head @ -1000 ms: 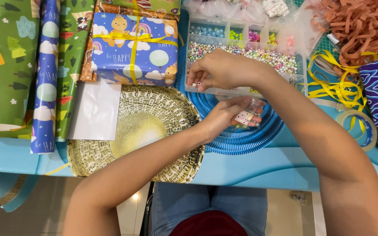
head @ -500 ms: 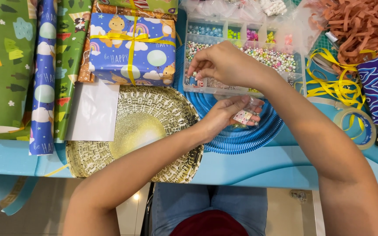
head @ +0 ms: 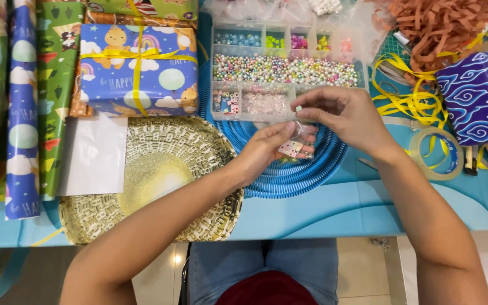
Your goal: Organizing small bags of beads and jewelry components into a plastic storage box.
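- Several loose things crowd the blue table [head: 323,212], so anything dropped could vanish among the wrapped gift box [head: 136,68], the gold woven tray [head: 159,181] and the blue coiled mat [head: 312,169].
- The clear bead organiser [head: 286,70] sits open just behind both hands; I reckon a knock from a wrist could spill its pearly beads across compartments.
- The left hand [head: 266,149] is cupped, fingers curled around a small clear pouch [head: 296,144] with a pink-and-white bit inside, held over the mat. If that grip slackens, the pouch could tip and shed its contents.
- The right hand [head: 348,116] is closed in a pinch on one tiny pale bead [head: 299,108], right above the pouch's mouth. Something that small could easily slip from the fingertips and roll into the mat's ridges.
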